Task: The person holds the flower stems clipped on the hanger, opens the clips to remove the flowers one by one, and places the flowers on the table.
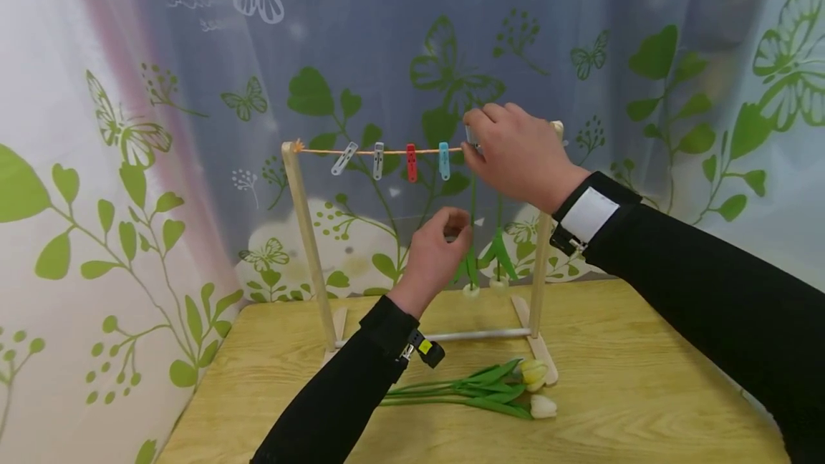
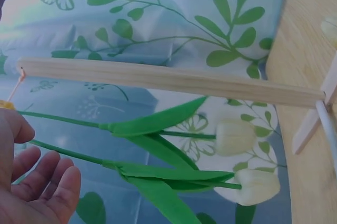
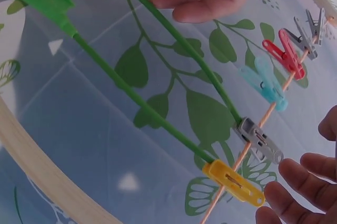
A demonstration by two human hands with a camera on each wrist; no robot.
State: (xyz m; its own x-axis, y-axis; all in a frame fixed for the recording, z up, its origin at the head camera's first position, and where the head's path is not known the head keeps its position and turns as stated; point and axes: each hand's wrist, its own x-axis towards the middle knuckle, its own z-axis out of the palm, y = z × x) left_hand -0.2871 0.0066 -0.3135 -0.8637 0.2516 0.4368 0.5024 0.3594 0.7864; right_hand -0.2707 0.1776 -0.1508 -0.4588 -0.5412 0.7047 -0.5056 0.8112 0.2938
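Hanging head-down from the cord (image 3: 211, 203), near the back edge of the table (image 1: 644, 349): two white tulips (image 2: 235, 137). Not yet hung, lying farther forward: two loose tulips (image 1: 534, 374). Left hand (image 1: 437, 253), right hand (image 1: 515, 156): both released, empty.

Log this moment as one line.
right hand: beside gray clothespin clipping tulip stem | left hand: beside same stem | rope: two white tulips hanging upside down | table: two loose tulips

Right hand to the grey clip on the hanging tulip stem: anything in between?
Nothing visible. In the right wrist view, the right hand is close by the free end of the grey clip; contact unclear. The yellow clip sits alongside, not between them.
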